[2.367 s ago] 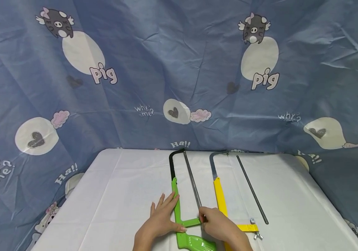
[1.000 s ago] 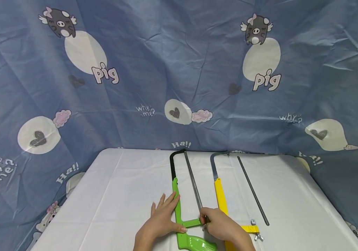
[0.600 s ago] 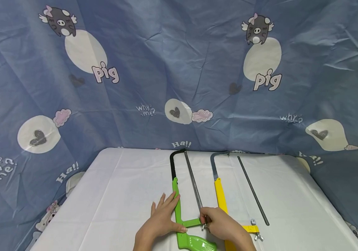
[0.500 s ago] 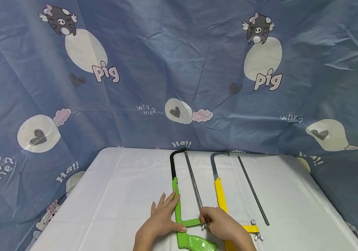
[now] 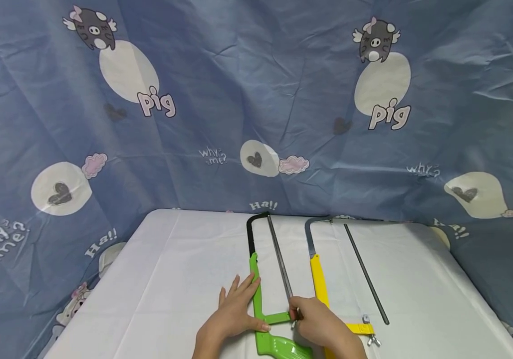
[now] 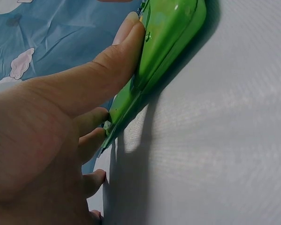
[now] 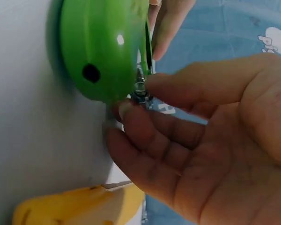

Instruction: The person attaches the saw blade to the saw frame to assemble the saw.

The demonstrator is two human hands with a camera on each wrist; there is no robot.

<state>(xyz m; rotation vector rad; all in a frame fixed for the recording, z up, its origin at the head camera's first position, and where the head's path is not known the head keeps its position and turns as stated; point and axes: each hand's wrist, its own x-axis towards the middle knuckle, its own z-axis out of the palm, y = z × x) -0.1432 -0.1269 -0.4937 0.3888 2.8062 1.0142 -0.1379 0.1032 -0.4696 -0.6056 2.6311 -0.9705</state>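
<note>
A green hacksaw (image 5: 257,294) with a black front bow lies on the white table, its grey blade (image 5: 279,254) running along its right side. My left hand (image 5: 234,311) rests spread on its frame; the thumb lies on the green part near the handle (image 6: 173,37), and fingertips touch the frame further up. At the end of the green cross arm, my right hand (image 5: 317,319) pinches a small metal wing nut fitting (image 7: 140,89) between thumb and fingers. These fingers partly hide the fitting and the blade's near end.
Right of the green saw lies a yellow hacksaw (image 5: 319,279), partly under my right forearm, with a wing nut (image 5: 374,340) on its arm. A loose dark blade (image 5: 366,274) lies further right. Blue printed cloth (image 5: 216,99) hangs behind the table.
A bit of the wing nut fitting shows below my right fingers, hidden 2.4 seconds ago. Both hands stay in place on the green hacksaw. The head view has shifted slightly.
</note>
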